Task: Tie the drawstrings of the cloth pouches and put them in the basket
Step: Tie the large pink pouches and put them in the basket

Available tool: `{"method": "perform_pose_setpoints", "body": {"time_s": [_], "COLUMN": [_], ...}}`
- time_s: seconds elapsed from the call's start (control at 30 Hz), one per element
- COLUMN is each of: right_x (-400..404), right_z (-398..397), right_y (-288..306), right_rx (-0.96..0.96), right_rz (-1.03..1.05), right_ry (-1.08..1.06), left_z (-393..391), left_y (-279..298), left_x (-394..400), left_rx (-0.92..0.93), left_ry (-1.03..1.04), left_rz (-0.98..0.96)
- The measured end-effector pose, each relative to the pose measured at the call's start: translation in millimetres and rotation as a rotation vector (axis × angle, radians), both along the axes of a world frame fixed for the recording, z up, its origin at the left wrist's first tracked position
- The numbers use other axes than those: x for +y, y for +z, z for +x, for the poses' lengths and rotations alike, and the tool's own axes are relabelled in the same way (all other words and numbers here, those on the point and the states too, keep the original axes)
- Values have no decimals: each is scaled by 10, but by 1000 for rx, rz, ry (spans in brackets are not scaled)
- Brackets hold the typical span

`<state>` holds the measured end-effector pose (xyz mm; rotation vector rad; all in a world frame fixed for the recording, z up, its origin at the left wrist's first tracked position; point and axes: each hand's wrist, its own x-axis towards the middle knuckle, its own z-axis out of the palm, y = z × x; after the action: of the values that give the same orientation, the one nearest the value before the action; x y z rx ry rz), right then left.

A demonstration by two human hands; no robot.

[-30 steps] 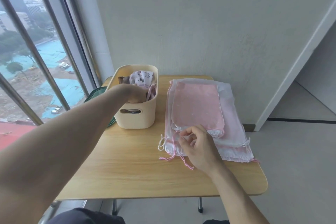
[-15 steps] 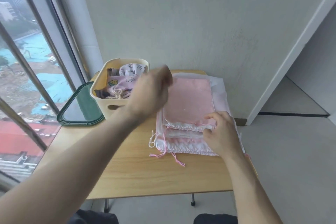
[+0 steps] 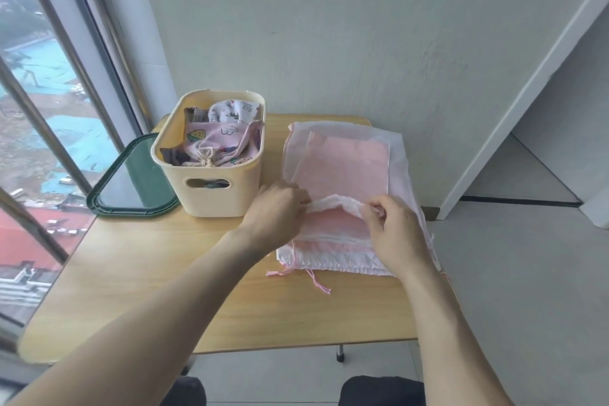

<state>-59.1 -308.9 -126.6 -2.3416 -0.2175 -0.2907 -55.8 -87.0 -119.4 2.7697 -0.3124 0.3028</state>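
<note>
A stack of pink and white cloth pouches lies flat on the right half of the wooden table. My left hand pinches the left end of the top pink pouch's ruffled white opening. My right hand pinches its right end. Loose pink drawstrings trail from the lower pouches toward me. The cream plastic basket stands to the left of the stack and holds several tied patterned pouches.
A dark green tray lies left of the basket by the window. The wall runs close behind the table. My knees show below the table's near edge.
My left hand left the basket, crossed to the stack and took hold of the top pouch's opening. My right hand shifted right and gripped the other end.
</note>
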Motion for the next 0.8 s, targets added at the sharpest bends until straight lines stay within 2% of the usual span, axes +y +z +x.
{"method": "perform_pose_setpoints", "body": {"time_s": [0.07,0.13,0.2,0.27,0.33,0.57,0.7,0.8], "right_x": [30,44,23,-39,-120,-205,-224,-230], "right_z": [-25,-58,-82,-101,-115,-134,-148,-183], "right_y": [68,110,119,115,87,79,66,98], "right_rx": [-145,-162,-19,208,316,245,208,216], "right_rz": [153,230,271,316,342,510,583,716], "right_ry": [-43,-15,81,217,283,139,17,-61], "left_z": [-54,-178,-327,-448,-513,-586,-593,-613], "left_y": [40,75,44,-14,-33,26,36,48], "left_x": [71,135,226,324,402,591,653,658], "left_rx": [-137,-234,-242,-206,-177,-97,-124,-43], "left_ry": [15,8,8,35,52,-137,-70,-15], "left_rz": [-148,-214,-259,-303,-317,-306,-263,-284]}}
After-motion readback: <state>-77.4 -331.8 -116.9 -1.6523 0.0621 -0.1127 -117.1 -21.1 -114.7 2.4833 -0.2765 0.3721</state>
